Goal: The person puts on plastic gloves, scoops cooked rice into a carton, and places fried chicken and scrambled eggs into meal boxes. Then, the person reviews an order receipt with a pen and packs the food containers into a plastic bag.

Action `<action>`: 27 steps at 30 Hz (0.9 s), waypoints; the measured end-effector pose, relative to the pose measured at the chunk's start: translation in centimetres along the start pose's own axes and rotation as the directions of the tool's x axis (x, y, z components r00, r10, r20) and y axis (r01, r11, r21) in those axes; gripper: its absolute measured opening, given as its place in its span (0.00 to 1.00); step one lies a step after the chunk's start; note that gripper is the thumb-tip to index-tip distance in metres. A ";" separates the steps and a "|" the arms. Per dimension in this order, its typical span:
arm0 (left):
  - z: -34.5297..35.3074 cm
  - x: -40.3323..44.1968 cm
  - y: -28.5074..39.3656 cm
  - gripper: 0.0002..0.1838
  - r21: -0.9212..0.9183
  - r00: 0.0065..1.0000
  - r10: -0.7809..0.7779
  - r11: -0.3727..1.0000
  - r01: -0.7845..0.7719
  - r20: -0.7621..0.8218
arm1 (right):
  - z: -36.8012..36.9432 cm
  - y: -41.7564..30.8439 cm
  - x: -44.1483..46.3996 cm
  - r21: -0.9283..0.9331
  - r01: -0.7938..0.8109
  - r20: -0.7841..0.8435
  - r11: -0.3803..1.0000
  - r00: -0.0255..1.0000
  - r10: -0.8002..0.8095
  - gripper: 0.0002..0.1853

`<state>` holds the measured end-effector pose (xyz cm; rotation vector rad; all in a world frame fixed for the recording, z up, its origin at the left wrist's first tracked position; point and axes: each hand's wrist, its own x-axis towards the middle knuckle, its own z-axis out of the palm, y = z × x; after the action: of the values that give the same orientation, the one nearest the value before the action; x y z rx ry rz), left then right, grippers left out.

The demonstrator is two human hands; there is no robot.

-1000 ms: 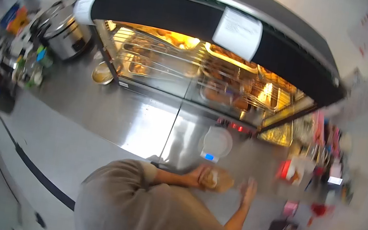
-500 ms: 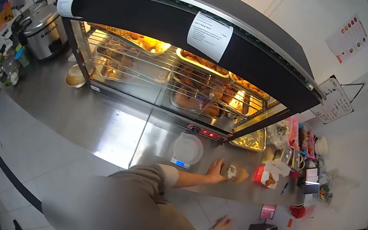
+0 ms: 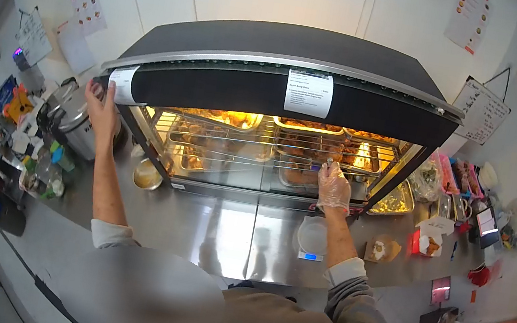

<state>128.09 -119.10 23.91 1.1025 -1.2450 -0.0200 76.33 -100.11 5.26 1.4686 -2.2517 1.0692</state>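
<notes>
My bare left hand is at the upper left front corner of the glass food warmer. Its fingers curl at the corner, with the thumb by a white paper slip. My right hand, in a clear glove, is closed at the warmer's front, right of centre. A small end of something sticks up above its fingers; I cannot make out what it is. Below that hand a kitchen scale rests on the steel counter. An open brown container with food in it lies right of the scale.
Trays of browned food sit on racks inside the warmer. A metal bowl and a large cooker stand at left. At right are a foil-lined tray, a red and white box and a phone-like screen.
My left hand has come up to the warmer's left corner. My right hand has moved from low at the right up to the warmer's front. The brown container is no longer being touched.
</notes>
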 end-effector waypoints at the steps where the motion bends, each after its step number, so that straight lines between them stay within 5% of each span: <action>1: 0.4 0.7 -1.2 0.37 -0.140 0.996 -0.058 0.988 0.068 0.068 | -0.4 0.0 0.1 -0.043 -0.028 0.018 0.999 0.999 0.029 0.17; 4: -0.8 -0.1 0.9 0.40 -0.166 0.939 -0.223 0.948 0.271 0.262 | -2.0 0.6 -0.1 -0.121 -0.117 0.013 0.986 0.993 0.119 0.17; 9: -1.5 -5.8 5.3 0.40 -0.493 0.898 -0.194 0.780 0.386 0.395 | -4.2 4.2 0.5 -0.136 -0.326 -0.069 0.936 0.945 0.319 0.16; 14: -0.1 -19.0 8.6 0.51 -0.437 0.907 -0.092 0.853 0.284 0.411 | -6.3 10.7 1.7 -0.123 -0.356 -0.152 0.926 0.929 0.337 0.18; 16: 1.6 -26.0 7.1 0.49 -0.495 0.900 -0.034 0.826 0.270 0.434 | -8.8 11.4 1.8 -0.054 -0.383 -0.109 0.922 0.920 0.376 0.20; 18: 3.1 -32.3 8.5 0.31 -0.394 0.866 0.006 0.892 0.222 0.500 | -9.4 14.3 2.0 -0.101 -0.323 -0.093 0.941 0.945 0.315 0.23; 19: 3.0 -34.2 11.8 0.19 -0.248 0.730 -0.141 0.883 0.398 0.669 | -9.7 15.2 1.6 -0.102 -0.297 -0.105 0.949 0.952 0.286 0.22; 20: 3.6 -36.5 14.6 0.13 -0.245 0.675 -0.104 0.882 0.401 0.731 | -10.2 16.0 1.0 -0.105 -0.272 -0.118 0.957 0.959 0.259 0.22; 22: 5.3 -42.0 19.4 0.14 -0.253 0.555 -0.107 0.808 0.532 0.825 | -9.8 21.4 -0.6 0.056 -0.203 -0.050 0.978 0.977 0.206 0.18; 24: 6.8 -47.6 24.1 0.19 -0.225 0.378 -0.084 0.679 0.698 0.922 | -15.4 21.4 -4.8 0.508 -0.443 0.222 0.738 0.896 0.385 0.15; 25: 7.3 -50.0 26.4 0.22 -0.168 0.293 -0.046 0.729 0.663 0.955 | -18.2 21.7 -7.7 0.657 -0.552 0.362 0.514 0.829 0.427 0.13; 27: 9.1 -55.1 30.4 0.25 -0.152 0.193 0.015 0.677 0.720 0.981 | -23.7 26.2 -15.4 0.726 -0.532 0.325 0.436 0.824 0.463 0.10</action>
<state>83.77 -78.69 2.90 0.7058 -1.7448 -1.6812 56.48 -67.30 1.69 1.0156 -2.4381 2.5309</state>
